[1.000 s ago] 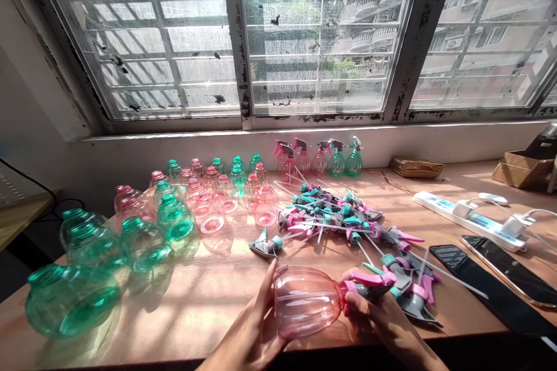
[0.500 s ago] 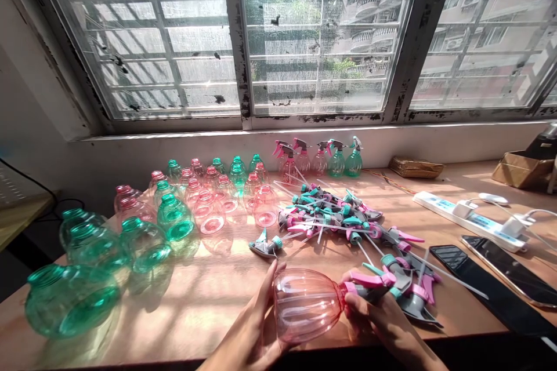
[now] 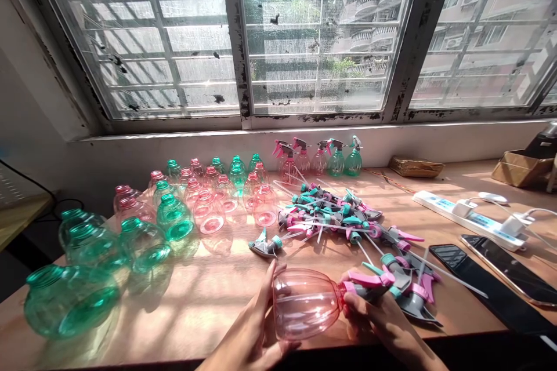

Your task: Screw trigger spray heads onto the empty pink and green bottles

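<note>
Power strip point(image 3: 467, 221) near table point(image 3: 183, 307)'s right edge, white plastic with blue labels point(image 3: 440, 203), print too small to read; jumbled grey, pink and teal plastic spray heads point(image 3: 326, 211) mid-table, bulbous see-through green bottles point(image 3: 72, 304) at left edge. Pink bottle point(image 3: 304, 304), shiny, clear, ribbed plastic, held sideways at the table's front edge: left hand point(image 3: 256, 327) fingers curled round its base, right hand point(image 3: 374, 313) fingers gripping a pink-and-grey spray head point(image 3: 365, 280) at its neck.
</note>
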